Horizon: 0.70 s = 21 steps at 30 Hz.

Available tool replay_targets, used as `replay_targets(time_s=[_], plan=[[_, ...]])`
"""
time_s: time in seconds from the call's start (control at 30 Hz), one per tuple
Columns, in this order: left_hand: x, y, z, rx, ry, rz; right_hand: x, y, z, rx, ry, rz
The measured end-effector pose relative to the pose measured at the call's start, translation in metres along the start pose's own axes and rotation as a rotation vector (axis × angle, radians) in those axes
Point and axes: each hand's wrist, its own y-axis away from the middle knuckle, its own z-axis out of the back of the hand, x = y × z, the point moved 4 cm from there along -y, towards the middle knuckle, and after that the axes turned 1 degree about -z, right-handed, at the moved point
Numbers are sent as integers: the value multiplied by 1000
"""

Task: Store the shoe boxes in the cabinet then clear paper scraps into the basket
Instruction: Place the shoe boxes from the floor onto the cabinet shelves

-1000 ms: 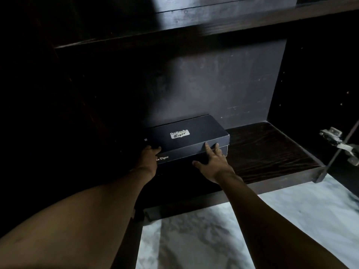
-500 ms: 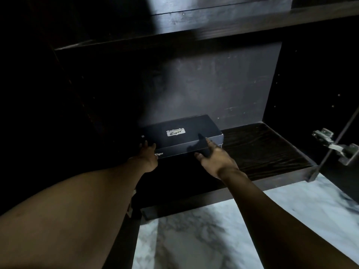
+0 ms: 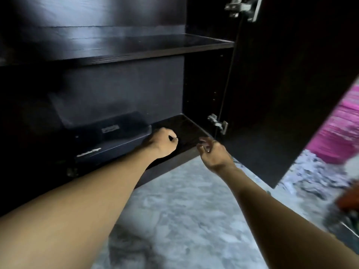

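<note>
Dark wooden cabinet (image 3: 116, 53) stands with its right door (image 3: 281, 94) wide open above a grey marbled floor (image 3: 184, 200). On its bottom shelf (image 3: 186, 129), toward the left, lies the black cardboard shoe box (image 3: 116, 141), lid on. The left grip (image 3: 161, 141) is clenched in an empty fist just beside the box's right front corner. The right grip (image 3: 211, 152) is released, fingers loosely curled, near the shelf's front edge.

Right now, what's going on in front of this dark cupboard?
A person is putting shoe boxes away. One dark shoe box sits on the cabinet's bottom shelf. The left hand is a fist beside the box's right end; the right hand hangs loose, holding nothing. Paper scraps lie on the floor beyond the open door.
</note>
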Motion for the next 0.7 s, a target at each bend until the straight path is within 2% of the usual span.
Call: replay_targets(time_s=[0.17,0.27,0.47,0.7], plan=[[-94,35,-47,128,132,-246,-43,72,80,-208,27,-68],[-140,54,-72,224,179,-335,-66,112,118,-300,84,-98],[-243,89,-137,398,190,-456,-136,181,207,-459,153,-298],[-336,114,-219,593,139,-493,-221,225,252,-612,12,-517]])
